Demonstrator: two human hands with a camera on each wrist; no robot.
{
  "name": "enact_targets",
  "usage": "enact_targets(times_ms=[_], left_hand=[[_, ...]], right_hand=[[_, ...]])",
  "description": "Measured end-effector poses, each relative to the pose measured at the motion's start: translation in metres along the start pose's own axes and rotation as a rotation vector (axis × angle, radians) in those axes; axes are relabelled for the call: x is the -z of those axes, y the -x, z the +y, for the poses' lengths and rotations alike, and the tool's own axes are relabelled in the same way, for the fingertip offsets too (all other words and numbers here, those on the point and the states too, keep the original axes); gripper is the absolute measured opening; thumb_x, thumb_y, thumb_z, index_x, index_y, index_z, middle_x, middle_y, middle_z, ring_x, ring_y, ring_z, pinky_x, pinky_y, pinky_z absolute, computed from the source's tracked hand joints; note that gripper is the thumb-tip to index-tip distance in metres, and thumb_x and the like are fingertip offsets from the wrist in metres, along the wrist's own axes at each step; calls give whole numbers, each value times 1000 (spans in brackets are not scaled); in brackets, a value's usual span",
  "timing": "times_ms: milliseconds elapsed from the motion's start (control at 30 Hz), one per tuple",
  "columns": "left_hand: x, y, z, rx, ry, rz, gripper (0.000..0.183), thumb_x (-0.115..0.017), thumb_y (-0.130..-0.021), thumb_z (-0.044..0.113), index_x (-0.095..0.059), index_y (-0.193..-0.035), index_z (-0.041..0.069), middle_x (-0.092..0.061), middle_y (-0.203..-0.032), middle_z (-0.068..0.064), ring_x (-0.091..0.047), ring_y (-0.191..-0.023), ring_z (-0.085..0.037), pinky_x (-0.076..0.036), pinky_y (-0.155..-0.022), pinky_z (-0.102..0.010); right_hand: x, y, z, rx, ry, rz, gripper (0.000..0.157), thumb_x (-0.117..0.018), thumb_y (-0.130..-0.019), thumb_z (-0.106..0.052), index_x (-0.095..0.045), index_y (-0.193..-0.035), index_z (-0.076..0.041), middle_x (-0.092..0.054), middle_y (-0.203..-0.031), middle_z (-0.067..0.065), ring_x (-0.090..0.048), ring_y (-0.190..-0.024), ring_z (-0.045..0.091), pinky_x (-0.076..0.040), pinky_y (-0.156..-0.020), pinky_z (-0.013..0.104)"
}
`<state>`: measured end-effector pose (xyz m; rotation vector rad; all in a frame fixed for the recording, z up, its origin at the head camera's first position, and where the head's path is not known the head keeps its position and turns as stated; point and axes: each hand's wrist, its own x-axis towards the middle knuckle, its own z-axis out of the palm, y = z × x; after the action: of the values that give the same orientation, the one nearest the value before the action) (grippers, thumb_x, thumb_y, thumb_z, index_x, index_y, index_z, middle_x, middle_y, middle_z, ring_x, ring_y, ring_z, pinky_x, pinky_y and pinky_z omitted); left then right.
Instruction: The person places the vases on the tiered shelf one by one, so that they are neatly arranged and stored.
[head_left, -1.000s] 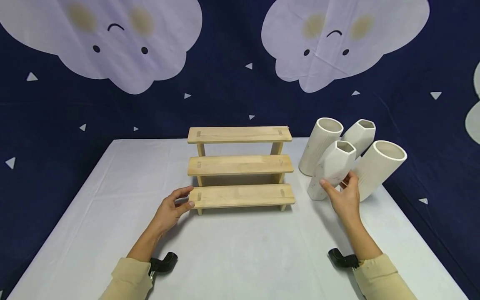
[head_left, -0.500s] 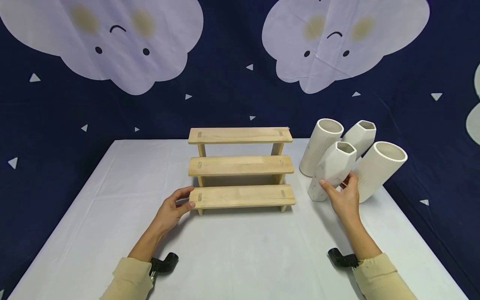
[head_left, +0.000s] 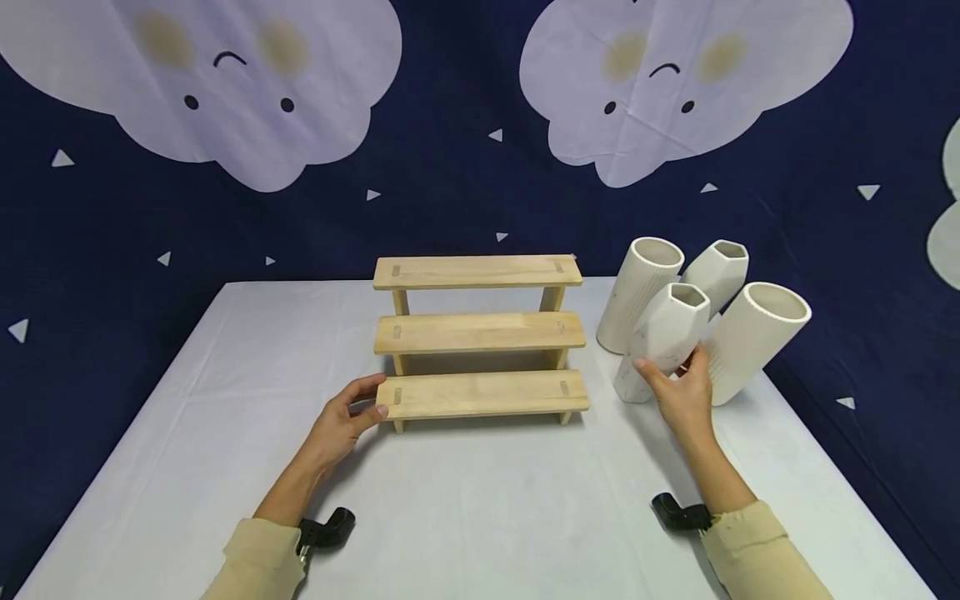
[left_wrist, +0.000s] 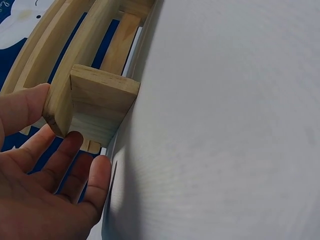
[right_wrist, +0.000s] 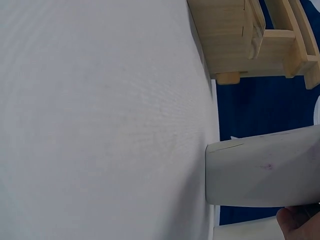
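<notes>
A three-tier wooden stand [head_left: 483,396] stands in the middle of the table. My left hand [head_left: 335,427] pinches the left end of its lowest board. In the left wrist view the thumb [left_wrist: 26,106] presses one face of the board while fingertips touch its underside. To the right, my right hand [head_left: 684,396] grips the lower part of a faceted white vase [head_left: 663,342] with a six-sided mouth, thumb at the front and fingers partly hidden on its right side. The right wrist view shows the base of this faceted vase [right_wrist: 260,167] on the white cloth, with only fingertips visible.
Beside the held vase stand a ribbed round vase [head_left: 765,333] on the right, another ribbed round vase [head_left: 637,292] at the back left and a smaller faceted vase [head_left: 720,271] behind. A dark blue cloud-print cloth [head_left: 465,167] hangs behind the white-covered table [head_left: 480,517].
</notes>
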<state>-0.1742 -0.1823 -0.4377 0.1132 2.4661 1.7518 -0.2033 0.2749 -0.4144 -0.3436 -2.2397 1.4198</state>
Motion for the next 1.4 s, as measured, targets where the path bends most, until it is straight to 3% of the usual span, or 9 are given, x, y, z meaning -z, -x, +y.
enact_targets(times_ms=[233,633,1100,1400], left_hand=[[1,-1,-2,13,35,-14,54,-62,-91,16,-41,-140,11,-44,-137,-19,-46,-119,-33,-43,-86,-24],[0,-3,-8,6,58,4,55,-65,-89,18,-43,-138,11,-46,-135,-16,-46,-119,-31,-42,-87,-27],[0,-2,-9,19,97,-13,56,-64,-89,17,-41,-140,11,-44,-136,-17,-46,-116,-30,-42,-85,-21],[-1,-3,-9,30,99,-12,57,-66,-88,19,-42,-140,13,-45,-135,-15,-47,-116,-29,-39,-90,-31]], right_hand=[[-3,-1,0,16,14,-4,79,-79,-76,-21,-33,-138,-3,-49,-127,14,-47,-113,21,-37,-89,27],[-4,-2,0,22,-1,-20,82,-79,-75,-21,-30,-137,0,-47,-129,20,-46,-120,31,-35,-100,46],[-5,-4,2,19,33,8,77,-78,-75,-24,-33,-133,1,-50,-126,24,-48,-117,33,-35,-97,47],[-5,-2,0,13,11,26,75,-79,-74,-20,-35,-133,-1,-51,-126,18,-49,-117,27,-36,-96,39]])
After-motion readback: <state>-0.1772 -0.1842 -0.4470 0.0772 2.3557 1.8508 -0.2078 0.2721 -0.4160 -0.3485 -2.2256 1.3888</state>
